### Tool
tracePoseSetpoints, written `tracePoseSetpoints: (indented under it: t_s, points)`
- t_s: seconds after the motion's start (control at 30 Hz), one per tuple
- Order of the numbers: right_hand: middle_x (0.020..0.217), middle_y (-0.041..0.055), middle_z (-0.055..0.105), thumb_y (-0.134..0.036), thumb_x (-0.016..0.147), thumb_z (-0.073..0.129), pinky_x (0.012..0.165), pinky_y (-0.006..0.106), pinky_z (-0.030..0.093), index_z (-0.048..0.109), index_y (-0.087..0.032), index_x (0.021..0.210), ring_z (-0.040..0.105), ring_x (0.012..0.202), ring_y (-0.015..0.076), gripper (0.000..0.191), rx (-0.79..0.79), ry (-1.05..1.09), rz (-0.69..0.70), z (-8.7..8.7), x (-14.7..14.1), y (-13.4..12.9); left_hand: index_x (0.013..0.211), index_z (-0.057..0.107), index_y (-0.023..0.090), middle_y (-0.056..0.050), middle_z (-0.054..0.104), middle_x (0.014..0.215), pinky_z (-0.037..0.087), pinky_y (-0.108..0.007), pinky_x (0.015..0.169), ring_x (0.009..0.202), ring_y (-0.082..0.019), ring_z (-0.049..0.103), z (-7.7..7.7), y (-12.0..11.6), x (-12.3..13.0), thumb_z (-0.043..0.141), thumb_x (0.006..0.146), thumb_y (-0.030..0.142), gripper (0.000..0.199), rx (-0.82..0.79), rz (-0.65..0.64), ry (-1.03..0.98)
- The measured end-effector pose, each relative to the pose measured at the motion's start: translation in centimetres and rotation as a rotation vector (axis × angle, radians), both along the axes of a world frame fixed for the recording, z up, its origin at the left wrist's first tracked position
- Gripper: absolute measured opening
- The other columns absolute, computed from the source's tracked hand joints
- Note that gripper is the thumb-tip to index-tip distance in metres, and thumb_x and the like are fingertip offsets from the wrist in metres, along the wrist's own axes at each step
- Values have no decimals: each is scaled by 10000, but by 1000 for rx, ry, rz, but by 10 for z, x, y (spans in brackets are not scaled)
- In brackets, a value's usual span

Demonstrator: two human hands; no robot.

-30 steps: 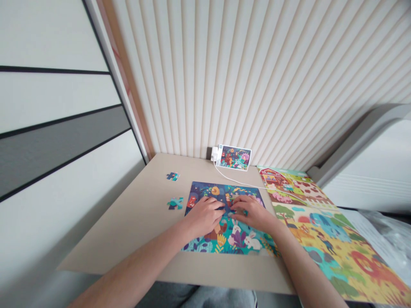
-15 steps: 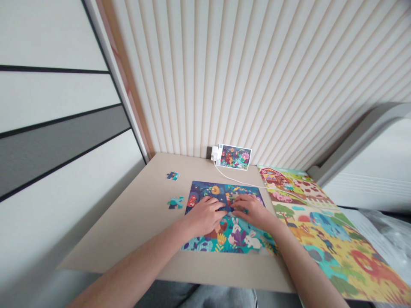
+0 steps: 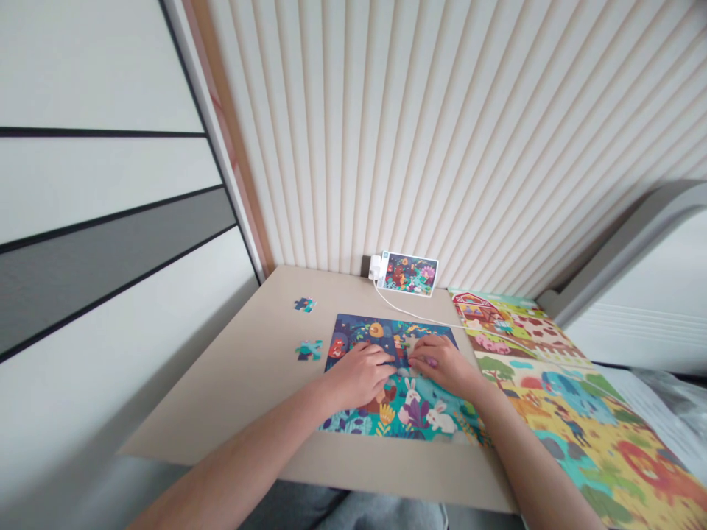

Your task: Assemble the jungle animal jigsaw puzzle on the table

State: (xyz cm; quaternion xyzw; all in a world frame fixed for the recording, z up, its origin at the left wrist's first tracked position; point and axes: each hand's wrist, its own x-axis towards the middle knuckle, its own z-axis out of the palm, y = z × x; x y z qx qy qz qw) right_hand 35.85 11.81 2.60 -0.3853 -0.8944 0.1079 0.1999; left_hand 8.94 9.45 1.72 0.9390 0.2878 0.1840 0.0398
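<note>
**Both hands on a jungle-animal jigsaw, grip unclear**

Head view, looking down at a beige tabletop point(image 3: 221, 397). The jigsaw puzzle point(image 3: 398, 419) lies flat near the middle of the table, a dark blue and teal animal scene with white rabbits at the near edge. Left hand point(image 3: 359, 375) rests on the puzzle's left-centre, fingers curled slightly and pointing right. Right hand point(image 3: 445, 366) rests on its right-centre, fingers pointing left. The fingertips of the two hands are close together, just apart, over the middle of the puzzle. Neither hand looks clenched or lifted. Cannot tell if either is pinching a piece; the fingers cover that spot.

Two loose puzzle pieces point(image 3: 308, 350) lie on the table to the left of the puzzle, apart from it and from each other, the farther one nearer the wall. A small picture card point(image 3: 409, 273) of a similar colourful scene stands tilted at the back edge against the fluted wall panel point(image 3: 387, 132), with a white plug point(image 3: 375, 267) at its left end. A white cable point(image 3: 420, 316) runs from there across the table to the right, behind the puzzle. A large farm-scene puzzle mat point(image 3: 568, 397) lies to the right, beside the table.
</note>
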Motion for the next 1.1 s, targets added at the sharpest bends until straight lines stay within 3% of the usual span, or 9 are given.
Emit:
tracePoseSetpoints:
  t_s: [0.13, 0.2, 0.27, 0.4, 0.5, 0.6, 0.9, 1.0, 1.1]
  points:
    - [1000, 48, 739, -357, 991, 614, 922, 391, 504, 763, -277, 980, 674, 983, 227, 170, -5, -9, 23, -2, -2, -1, 1150, 733, 241, -54, 717, 1256, 437, -407, 1064, 1168, -222, 628, 7, -3, -1, 581, 1001, 240, 212, 10, 3, 9]
    - [999, 51, 743, -348, 999, 598, 919, 395, 501, 757, -273, 1001, 673, 983, 231, 176, 10, -2, -10, -3, 0, 1, 1158, 727, 245, -56, 710, 1266, 442, -403, 1051, 1149, -218, 644, 14, -4, -13, 568, 1014, 271, 216, 18, 38, 12]
    - [987, 56, 747, -336, 1017, 565, 897, 392, 501, 753, -268, 1031, 677, 967, 234, 201, 25, 10, -63, -3, 6, 4, 1204, 711, 246, -64, 705, 1267, 456, -399, 1027, 1129, -220, 657, 22, -2, -38, 542, 1028, 294, 249, 25, 145, 6]
    - [947, 66, 754, -330, 1029, 532, 849, 384, 504, 755, -251, 1041, 688, 931, 243, 237, 41, 8, -118, -2, 18, 11, 1265, 690, 245, -78, 697, 1302, 461, -409, 1059, 1196, -258, 641, 26, 9, -113, 575, 998, 346, 308, -8, 401, 20]
    - [966, 73, 762, -338, 1029, 533, 856, 386, 506, 760, -252, 1052, 694, 947, 249, 243, 58, 14, -127, 0, 21, 11, 1343, 658, 245, -91, 651, 1406, 445, -444, 1115, 1295, -304, 601, 20, 16, -157, 659, 929, 442, 458, -117, 438, 70]
    - [978, 75, 767, -341, 1030, 532, 853, 389, 506, 764, -256, 1047, 696, 952, 252, 247, 84, 21, -142, 4, 19, 8, 1338, 668, 267, -73, 665, 1395, 447, -433, 1128, 1294, -287, 608, 14, 18, -173, 661, 923, 459, 457, -214, 427, 59]
    - [1047, 73, 772, -340, 1031, 527, 898, 399, 513, 739, -265, 1153, 692, 1004, 260, 256, 128, 111, -253, 9, 25, 8, 1311, 679, 252, -70, 703, 1322, 489, -424, 1090, 1201, -268, 655, 20, 13, -157, 601, 958, 538, 461, -145, 419, -32]
    - [1055, 74, 773, -347, 1030, 526, 896, 401, 515, 743, -263, 1147, 694, 1005, 263, 260, 122, 120, -262, 8, 23, 7, 1380, 630, 233, -94, 703, 1305, 490, -416, 1081, 1183, -261, 660, 28, 9, -128, 613, 968, 527, 507, -75, 356, -84]
    - [1061, 62, 778, -338, 1036, 515, 916, 408, 506, 750, -273, 1135, 697, 1017, 260, 263, 112, 99, -243, 7, 20, 7, 1408, 596, 233, -91, 700, 1284, 493, -411, 1055, 1153, -252, 662, 32, 5, -78, 662, 962, 452, 501, -49, 221, -65]
